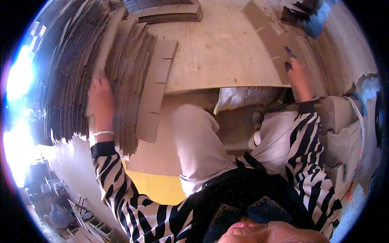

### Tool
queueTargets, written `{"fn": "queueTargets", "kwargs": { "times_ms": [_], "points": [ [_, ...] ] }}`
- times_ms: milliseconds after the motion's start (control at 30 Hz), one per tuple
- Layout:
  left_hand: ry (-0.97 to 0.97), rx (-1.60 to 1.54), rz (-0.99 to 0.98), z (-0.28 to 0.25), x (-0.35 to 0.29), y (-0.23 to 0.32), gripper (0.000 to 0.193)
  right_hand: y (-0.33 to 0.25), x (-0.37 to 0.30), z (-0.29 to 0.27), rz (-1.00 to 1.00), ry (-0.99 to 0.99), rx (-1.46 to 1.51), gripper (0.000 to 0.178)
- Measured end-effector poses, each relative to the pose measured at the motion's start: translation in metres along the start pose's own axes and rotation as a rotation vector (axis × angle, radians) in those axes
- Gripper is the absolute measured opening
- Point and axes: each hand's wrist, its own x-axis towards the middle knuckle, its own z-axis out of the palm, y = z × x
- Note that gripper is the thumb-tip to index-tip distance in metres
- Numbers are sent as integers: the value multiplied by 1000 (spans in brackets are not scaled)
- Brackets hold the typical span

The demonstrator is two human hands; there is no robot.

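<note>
On the left, my left hand (102, 99) is closed around the edge of a long brown cardboard strip (108, 42), between two rows of stacked strips. My right hand (300, 81) lies on the right, over a slotted cardboard strip (269, 42); its thumb and forefinger are apart, with dark coverings at their tips. More cardboard strips (314, 60) lean beside that hand. A flat slotted cardboard piece (156, 89) lies along the inner side of the left row (131, 69).
A pale wooden board (219, 52) spans the middle. Bundled cardboard strips (170, 13) lie at its far edge. Below it are a white sack (243, 98) and my legs. Cardboard boxes (342, 115) stand at the right. A tall dense stack of strips (73, 77) fills the far left.
</note>
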Motion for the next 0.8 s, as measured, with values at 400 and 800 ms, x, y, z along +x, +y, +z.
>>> {"fn": "queueTargets", "kwargs": {
  "times_ms": [400,800],
  "points": [
    [205,-691,41,7,18,176,37,-118,-11,18,-129,-354,-205,45],
    [38,-497,62,64,22,248,29,-133,-23,24,-254,-240,-88,24]
  ]
}}
